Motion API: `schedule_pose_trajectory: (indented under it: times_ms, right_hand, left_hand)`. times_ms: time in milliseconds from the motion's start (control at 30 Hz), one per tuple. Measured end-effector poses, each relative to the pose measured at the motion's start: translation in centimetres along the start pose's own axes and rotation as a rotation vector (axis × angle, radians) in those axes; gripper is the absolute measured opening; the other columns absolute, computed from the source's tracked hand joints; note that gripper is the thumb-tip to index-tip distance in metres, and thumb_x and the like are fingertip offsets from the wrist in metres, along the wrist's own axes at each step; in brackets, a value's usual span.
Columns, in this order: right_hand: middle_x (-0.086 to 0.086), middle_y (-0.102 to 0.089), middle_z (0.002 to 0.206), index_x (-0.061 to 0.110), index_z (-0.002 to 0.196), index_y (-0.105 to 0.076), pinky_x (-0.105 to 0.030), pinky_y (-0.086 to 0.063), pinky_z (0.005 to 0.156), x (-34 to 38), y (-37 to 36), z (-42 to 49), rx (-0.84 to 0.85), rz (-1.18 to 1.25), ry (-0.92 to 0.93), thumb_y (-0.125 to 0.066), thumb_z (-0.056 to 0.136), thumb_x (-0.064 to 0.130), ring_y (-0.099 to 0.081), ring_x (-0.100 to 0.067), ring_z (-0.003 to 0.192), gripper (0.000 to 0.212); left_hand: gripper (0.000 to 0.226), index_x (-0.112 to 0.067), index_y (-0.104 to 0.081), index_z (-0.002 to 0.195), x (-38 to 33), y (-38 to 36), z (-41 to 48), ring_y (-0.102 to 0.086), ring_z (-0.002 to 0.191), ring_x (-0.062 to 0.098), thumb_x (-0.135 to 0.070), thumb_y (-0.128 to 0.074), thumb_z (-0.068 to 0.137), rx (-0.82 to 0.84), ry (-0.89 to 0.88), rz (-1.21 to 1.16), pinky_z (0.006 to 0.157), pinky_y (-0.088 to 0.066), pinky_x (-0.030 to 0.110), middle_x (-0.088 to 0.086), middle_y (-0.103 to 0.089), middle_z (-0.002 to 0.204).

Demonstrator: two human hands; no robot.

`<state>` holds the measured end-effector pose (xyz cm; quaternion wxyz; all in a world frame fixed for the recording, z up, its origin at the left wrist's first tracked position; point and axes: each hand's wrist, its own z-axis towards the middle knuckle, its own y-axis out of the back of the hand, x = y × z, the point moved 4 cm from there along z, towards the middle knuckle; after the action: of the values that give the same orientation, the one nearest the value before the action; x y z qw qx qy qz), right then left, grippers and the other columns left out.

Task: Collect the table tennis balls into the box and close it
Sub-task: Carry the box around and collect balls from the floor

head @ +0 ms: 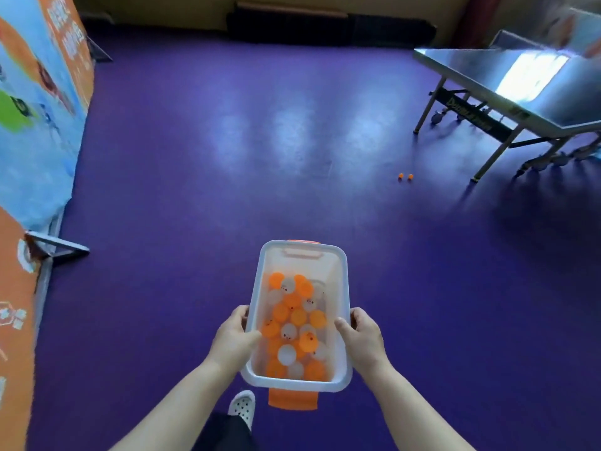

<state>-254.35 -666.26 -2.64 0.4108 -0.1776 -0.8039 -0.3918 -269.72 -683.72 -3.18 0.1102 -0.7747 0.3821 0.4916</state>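
The left hand (234,333) and the right hand (363,336) each grip one long side of the clear plastic box with orange handles (341,323), held between them. Many orange and white balls (294,330) already lie inside. Two small orange balls (405,177) wait on the purple floor (195,190), far ahead to the right of the right hand, and no lid is on yet.

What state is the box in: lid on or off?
Off. The clear box has no lid over it; the orange and white balls inside show directly through its open top.
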Motion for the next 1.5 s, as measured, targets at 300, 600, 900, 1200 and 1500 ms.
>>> schedule_pose_trajectory:
  times_ms: [300, 600, 900, 1200, 1500]
  right_hand:
    - [-0.006, -0.065, 0.086, 0.013, 0.085, -0.058, -0.036, -0.054, 0.066, 5.0, 2.6, 14.2, -0.201, 0.123, -0.21, -0.057, 0.091, 0.027, -0.063, -0.02, 0.078, 0.015]
    - [-0.004, -0.069, 0.087, 0.013, 0.088, -0.062, -0.034, -0.056, 0.069, 4.2, 10.3, 29.9, -0.348, 0.322, -0.324, -0.056, 0.091, 0.019, -0.066, -0.021, 0.082, 0.009]
    - [-0.008, -0.069, 0.089, 0.013, 0.088, -0.06, -0.047, -0.058, 0.076, 9.3, 20.2, 52.2, -0.251, 0.313, -0.256, -0.056, 0.091, 0.024, -0.066, -0.026, 0.085, 0.012]
    - [-0.006, -0.069, 0.086, 0.016, 0.086, -0.06, -0.046, -0.058, 0.073, 11.2, 28.9, 68.5, -0.3, 0.308, -0.268, -0.055, 0.091, 0.024, -0.067, -0.024, 0.082, 0.01]
    - [-0.007, -0.069, 0.082, 0.014, 0.083, -0.061, -0.047, -0.056, 0.071, 11.4, 42.6, 84.4, -0.488, 0.273, -0.407, -0.058, 0.085, 0.024, -0.066, -0.028, 0.08, 0.011]
  left_hand:
    - [0.031, -0.03, -0.058, 0.106, -12.5, -2.4, 19.5, -0.068, 0.09, 0.02, -0.013, -0.064, 0.081, 0.243, -0.059, 0.153, 0.076, -0.06, 0.046, -0.003, -0.067, 0.098]
    - [0.032, -0.035, -0.059, 0.105, -21.9, -13.7, 34.1, -0.068, 0.088, 0.018, -0.018, -0.061, 0.078, 0.344, -0.136, 0.263, 0.073, -0.06, 0.045, -0.01, -0.067, 0.098]
    - [0.028, -0.032, -0.056, 0.108, -35.6, -22.8, 49.4, -0.066, 0.087, 0.017, -0.018, -0.06, 0.084, 0.189, -0.162, 0.298, 0.073, -0.06, 0.042, -0.008, -0.066, 0.096]
    - [0.025, -0.033, -0.056, 0.102, -44.5, -32.7, 63.3, -0.066, 0.085, 0.015, -0.018, -0.059, 0.083, 0.183, -0.122, 0.304, 0.071, -0.06, 0.041, -0.008, -0.067, 0.091]
    - [0.012, -0.026, -0.057, 0.098, -55.6, -49.6, 79.6, -0.065, 0.081, 0.015, -0.023, -0.055, 0.087, 0.366, -0.14, 0.345, 0.073, -0.059, 0.04, -0.004, -0.066, 0.089]
